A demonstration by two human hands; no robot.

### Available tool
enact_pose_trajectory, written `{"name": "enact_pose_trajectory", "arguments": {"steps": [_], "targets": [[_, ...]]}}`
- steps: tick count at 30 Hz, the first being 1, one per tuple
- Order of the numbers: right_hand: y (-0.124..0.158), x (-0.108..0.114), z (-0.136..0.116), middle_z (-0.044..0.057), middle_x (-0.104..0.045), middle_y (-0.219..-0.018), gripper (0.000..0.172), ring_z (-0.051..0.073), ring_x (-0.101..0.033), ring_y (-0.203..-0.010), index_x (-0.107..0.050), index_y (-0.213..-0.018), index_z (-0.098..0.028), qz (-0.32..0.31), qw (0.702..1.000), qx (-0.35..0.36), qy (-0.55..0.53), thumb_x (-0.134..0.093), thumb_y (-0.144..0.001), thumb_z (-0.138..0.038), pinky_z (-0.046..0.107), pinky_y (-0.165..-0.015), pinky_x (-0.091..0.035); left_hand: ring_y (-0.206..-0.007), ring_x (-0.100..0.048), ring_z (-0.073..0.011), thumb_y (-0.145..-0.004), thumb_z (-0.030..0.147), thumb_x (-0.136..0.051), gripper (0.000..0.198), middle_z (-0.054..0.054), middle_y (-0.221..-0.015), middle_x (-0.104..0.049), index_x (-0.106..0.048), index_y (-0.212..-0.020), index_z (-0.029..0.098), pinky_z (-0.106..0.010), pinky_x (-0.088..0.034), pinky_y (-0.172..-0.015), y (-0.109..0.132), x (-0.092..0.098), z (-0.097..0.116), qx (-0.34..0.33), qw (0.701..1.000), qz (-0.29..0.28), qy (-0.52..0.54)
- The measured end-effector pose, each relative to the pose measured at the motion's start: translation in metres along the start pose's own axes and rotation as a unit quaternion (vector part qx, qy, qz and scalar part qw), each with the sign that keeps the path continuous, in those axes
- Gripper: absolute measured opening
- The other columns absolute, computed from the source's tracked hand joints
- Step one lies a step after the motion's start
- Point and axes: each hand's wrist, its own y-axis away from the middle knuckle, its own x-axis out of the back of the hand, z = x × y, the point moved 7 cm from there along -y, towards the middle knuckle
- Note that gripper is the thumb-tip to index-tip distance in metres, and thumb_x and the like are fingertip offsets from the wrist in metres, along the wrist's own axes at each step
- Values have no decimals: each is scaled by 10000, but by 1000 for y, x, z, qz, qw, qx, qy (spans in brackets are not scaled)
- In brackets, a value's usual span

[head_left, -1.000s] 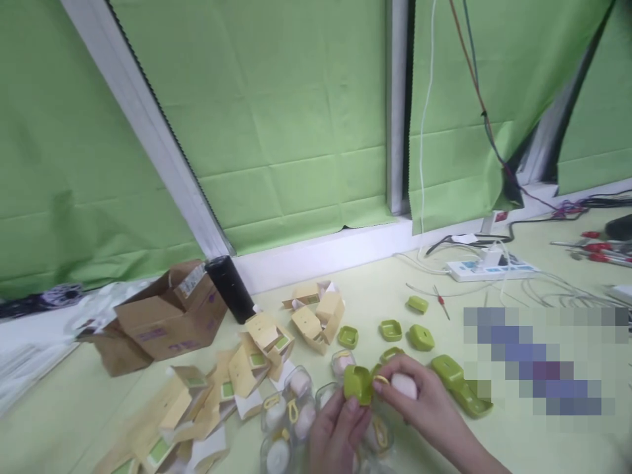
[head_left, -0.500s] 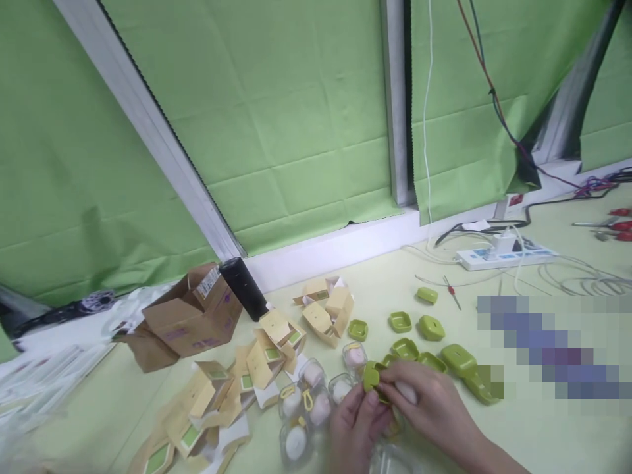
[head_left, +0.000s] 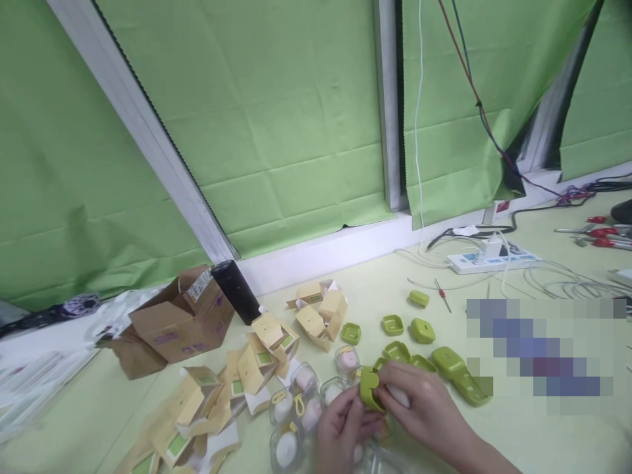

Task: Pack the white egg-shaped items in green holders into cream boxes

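A small green plastic case is held between both hands near the bottom centre. My left hand grips its lower left side with thumb and fingers. From the right, my right hand pinches the case's other side, and a whitish round piece shows partly under its fingers. Just left of the hands stand several clear containers with white and pinkish round items, one of them a white one. Beyond the hands lie several green plastic shells, such as an open one and a closed-looking one.
Opened tan cartons spread over the left of the table. A brown cardboard box and a black cylinder stand behind them. At the back right are a white power strip, cables and red-handled tools.
The view has shifted slightly, so most things sit a little further left. The green case appears turned in the hands, showing more of its side. Both hands still hold it.
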Motion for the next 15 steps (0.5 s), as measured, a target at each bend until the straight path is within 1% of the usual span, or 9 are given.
{"name": "enact_pose_trajectory", "arguments": {"steps": [2,4,8,11,12,13,14,15], "targets": [[0,0,3,14,-620,-663,238,170,-598,-612,-615,-688,-225,-12,1000,-12,7,-455,-863,-212,248,-525,-385,-539,-616,-173,-598,472,-746,383,-42,-576,-665,-694,-773,135,-287,-501,-575,0,-1,3,-29,998,-20,-44],[0,-1,6,16,-628,-684,238,177,-602,-640,-625,-692,-222,-22,999,-25,-16,-455,-858,-199,255,-544,-394,-506,-583,-149,-616,480,-729,353,-14,-516,-625,-672,-708,144,-257,-479,-536,0,-2,5,-55,995,-24,-74],[-3,-4,12,3,-654,-724,200,169,-617,-687,-664,-698,-220,-73,987,-60,-132,-515,-819,-164,255,-623,-436,-518,-558,-128,-637,474,-709,331,-4,-556,-612,-607,-657,159,-227,-441,-515,1,-2,4,-77,993,-23,-83],[-4,-5,11,1,-657,-723,178,172,-620,-693,-673,-676,-213,-118,971,-80,-190,-553,-807,-196,257,-636,-449,-545,-539,-109,-628,365,-728,261,12,-586,-589,-566,-653,162,-205,-408,-533,0,-4,9,-94,991,-31,-87],[-4,-5,11,3,-659,-736,163,178,-623,-713,-671,-696,-212,-127,965,-86,-211,-557,-812,-221,260,-649,-456,-556,-531,-106,-615,320,-733,244,21,-585,-574,-545,-642,166,-201,-401,-544,0,-5,11,-95,991,-36,-82],[-3,-4,11,4,-658,-763,124,181,-625,-728,-670,-759,-215,-131,959,-94,-232,-563,-813,-249,265,-661,-463,-567,-522,-103,-600,278,-733,239,31,-580,-558,-521,-627,172,-198,-395,-553,0,-5,14,-92,992,-41,-74],[-2,-4,11,2,-654,-804,112,182,-624,-737,-659,-870,-225,-132,954,-103,-247,-590,-796,-273,271,-671,-471,-573,-512,-102,-585,244,-727,240,40,-573,-544,-498,-615,177,-197,-389,-558,0,-6,17,-87,993,-48,-64],[-1,-4,10,1,-646,-858,258,187,-623,-754,-622,-1006,-241,-134,951,-109,-255,-645,-753,-286,280,-685,-478,-574,-498,-100,-573,217,-715,240,46,-567,-534,-479,-606,182,-195,-382,-557,0,-7,19,-82,994,-55,-52]]}}
